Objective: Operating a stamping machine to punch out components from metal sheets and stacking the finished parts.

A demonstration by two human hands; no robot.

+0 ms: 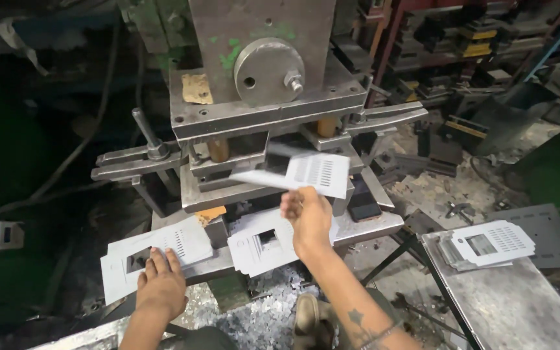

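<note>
My right hand [306, 217] is raised in front of a heavy steel press [264, 97] and grips a thin slotted metal sheet [306, 174] by its near edge, level with the die opening. My left hand [161, 285] lies flat, fingers apart, on the near end of a stack of blank cut-out sheets [157, 249] on the press bed at the left. Between the two hands another pile of punched sheets [264, 243] rests on the front of the bed.
To the right stands a grey metal table [513, 304] with a small stack of finished sheets [487, 245]. Metal scrap chips [260, 311] lie below the press. Clamp bars [134, 162] stick out left and right. Shelves of dies stand at the back right.
</note>
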